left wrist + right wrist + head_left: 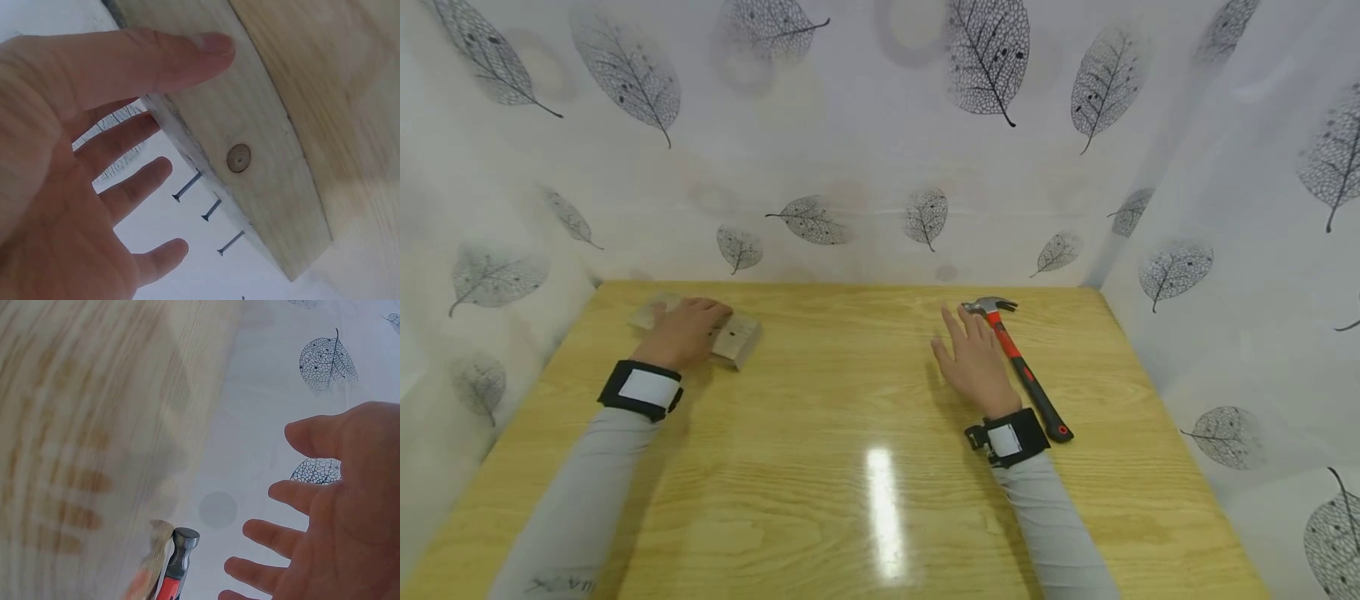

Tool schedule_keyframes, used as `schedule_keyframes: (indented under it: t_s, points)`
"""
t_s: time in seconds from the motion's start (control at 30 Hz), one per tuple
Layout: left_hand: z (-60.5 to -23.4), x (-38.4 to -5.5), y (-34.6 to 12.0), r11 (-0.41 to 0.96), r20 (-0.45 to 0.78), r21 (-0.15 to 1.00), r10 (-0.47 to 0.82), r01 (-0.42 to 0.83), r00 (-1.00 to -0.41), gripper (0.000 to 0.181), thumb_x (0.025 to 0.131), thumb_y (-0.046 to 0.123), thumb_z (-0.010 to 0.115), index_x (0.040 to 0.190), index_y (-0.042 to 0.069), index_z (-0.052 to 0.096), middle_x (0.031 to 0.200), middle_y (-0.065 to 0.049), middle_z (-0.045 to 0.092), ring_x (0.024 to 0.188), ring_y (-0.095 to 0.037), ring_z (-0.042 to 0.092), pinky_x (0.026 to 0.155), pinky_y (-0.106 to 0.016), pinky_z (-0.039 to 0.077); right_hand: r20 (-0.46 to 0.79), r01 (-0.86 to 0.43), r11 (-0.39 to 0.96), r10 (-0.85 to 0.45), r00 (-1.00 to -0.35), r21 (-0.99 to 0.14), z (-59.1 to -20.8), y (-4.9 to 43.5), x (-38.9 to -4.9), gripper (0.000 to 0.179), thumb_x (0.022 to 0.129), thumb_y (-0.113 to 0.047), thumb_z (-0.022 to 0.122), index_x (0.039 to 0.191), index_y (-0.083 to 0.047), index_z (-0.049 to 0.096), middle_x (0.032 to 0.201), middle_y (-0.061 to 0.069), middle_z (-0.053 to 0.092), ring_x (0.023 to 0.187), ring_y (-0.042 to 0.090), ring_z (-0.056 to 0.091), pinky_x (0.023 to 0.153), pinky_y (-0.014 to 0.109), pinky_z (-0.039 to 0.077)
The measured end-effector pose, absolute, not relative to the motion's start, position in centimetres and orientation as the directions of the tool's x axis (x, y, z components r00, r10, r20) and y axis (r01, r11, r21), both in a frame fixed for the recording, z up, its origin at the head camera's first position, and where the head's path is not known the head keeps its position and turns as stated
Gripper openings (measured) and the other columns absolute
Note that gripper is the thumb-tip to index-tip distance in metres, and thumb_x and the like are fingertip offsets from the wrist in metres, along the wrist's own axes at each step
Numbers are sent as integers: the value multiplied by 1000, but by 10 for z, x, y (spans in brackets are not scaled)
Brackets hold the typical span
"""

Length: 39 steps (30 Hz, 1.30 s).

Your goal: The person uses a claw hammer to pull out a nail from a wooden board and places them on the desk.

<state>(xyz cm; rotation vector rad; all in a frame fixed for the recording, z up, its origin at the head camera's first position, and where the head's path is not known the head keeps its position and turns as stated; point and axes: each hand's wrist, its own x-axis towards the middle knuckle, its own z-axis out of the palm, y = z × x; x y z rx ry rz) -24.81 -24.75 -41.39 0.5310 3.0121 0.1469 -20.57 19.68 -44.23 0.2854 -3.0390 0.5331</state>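
At the far left of the table, my left hand (681, 333) lies across a pale wooden block (741, 337). In the left wrist view the thumb presses the block's knotted face, while the first fingers reach to the other side, their tips partly hidden. Three nails (212, 210) stick out of the block's upper edge. My right hand (979, 362) is spread with nothing in it, just left of a claw hammer (1007, 346). The hammer has a metal head and a red and black handle, and its head (186, 540) shows low in the right wrist view.
A wooden table (820, 417) spreads beneath both arms. White curtains (850, 150) with a dark leaf print hang along its back and sides. Light glares off the tabletop near the front middle.
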Motion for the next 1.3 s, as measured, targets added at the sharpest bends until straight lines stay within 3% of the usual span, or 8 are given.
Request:
schedule_keyframes:
  t_s: [0.13, 0.4, 0.7, 1.0, 1.3]
  points:
    - [-414, -241, -227, 914, -56, 88, 400, 395, -915, 44, 95, 6, 55, 139, 3, 52, 142, -22, 48, 132, -43, 32, 101, -81, 12, 74, -181, 925, -165, -983, -335, -443, 201, -205, 62, 102, -38, 41, 156, -10, 25, 158, 23, 19, 140, 45, 12, 116, 62, 14]
    - [-419, -222, -193, 866, -25, -43, 498, 498, -867, 60, 82, -1, 69, 139, 6, 54, 143, -16, 50, 132, -38, 37, 104, -77, 18, 69, -192, 926, -179, -981, -324, -446, 197, -209, 61, 103, -39, 38, 155, -10, 28, 158, 22, 20, 140, 45, 13, 117, 60, 15]
    - [-426, -213, -150, 844, -74, 21, 536, 536, -841, 79, 75, -5, 73, 147, 11, 45, 152, -9, 40, 138, -32, 31, 108, -75, 10, 51, -174, 921, -167, -985, -349, -448, 198, -210, 62, 103, -41, 39, 156, -12, 27, 159, 19, 18, 141, 43, 12, 117, 60, 14]
    - [-430, -198, -107, 761, -27, 51, 649, 647, -760, 87, 69, -18, 68, 147, 14, 46, 153, -5, 39, 137, -24, 35, 111, -72, 9, 40, -163, 924, -159, -986, -345, -443, 202, -207, 63, 102, -40, 40, 156, -10, 25, 159, 20, 17, 142, 42, 12, 117, 59, 14]
    - [-430, -184, -78, 697, -41, 62, 717, 714, -696, 88, 68, -21, 61, 148, 13, 44, 154, -5, 36, 139, -24, 30, 114, -66, 13, 41, -157, 927, -152, -988, -341, -442, 204, -208, 63, 103, -41, 39, 155, -10, 26, 158, 20, 20, 142, 39, 14, 118, 56, 15]
